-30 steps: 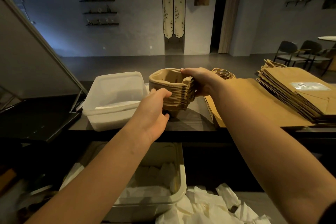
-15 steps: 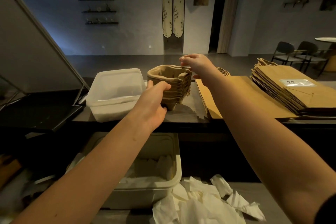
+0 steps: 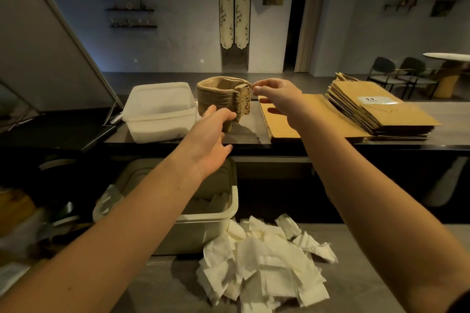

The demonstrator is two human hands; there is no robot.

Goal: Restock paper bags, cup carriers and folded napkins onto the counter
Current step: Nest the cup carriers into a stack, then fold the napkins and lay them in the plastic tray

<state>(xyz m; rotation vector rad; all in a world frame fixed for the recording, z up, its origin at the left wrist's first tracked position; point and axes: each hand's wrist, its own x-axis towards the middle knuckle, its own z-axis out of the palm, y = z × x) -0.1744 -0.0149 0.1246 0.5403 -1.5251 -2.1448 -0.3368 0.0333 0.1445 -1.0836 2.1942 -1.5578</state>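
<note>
Head view: the camera looks down over two bare arms into a dim room.
Cup carriers: a brown stack of cup carriers point(image 3: 221, 99) stands on the bench point(image 3: 452, 122). It is between a white tub point(image 3: 160, 114) and some flat brown sheets point(image 3: 282, 124).
Left hand: the left hand point(image 3: 211, 134) is loose and wide. Its thumb touches the low near side of the stack. It holds nothing.
Right hand: the right hand point(image 3: 277, 95) is wide too, with its fingers spread. One fingertip is just beside the top right edge of the stack. I cannot tell if it touches.
Paper bags: a thick pile of paper bags point(image 3: 376, 112) lies flat on the bench, far to the right. It has a white label on top.
Napkins: a messy heap of white napkins point(image 3: 262, 264) lies on the low grey bench point(image 3: 356, 274), close to the person. A pale bin point(image 3: 203, 229) sits just left of the heap with more white paper in it.
Bench top: long, dark and smooth.
Room: the walls are grey. There are small wall shelves point(image 3: 127, 0), two cream curtain strips point(image 3: 235, 18) and a dark doorway point(image 3: 292, 30). Dark chairs point(image 3: 396, 76) stand by a round table point(image 3: 450, 57) at the far right. A big board point(image 3: 43, 53) leans at the left.
</note>
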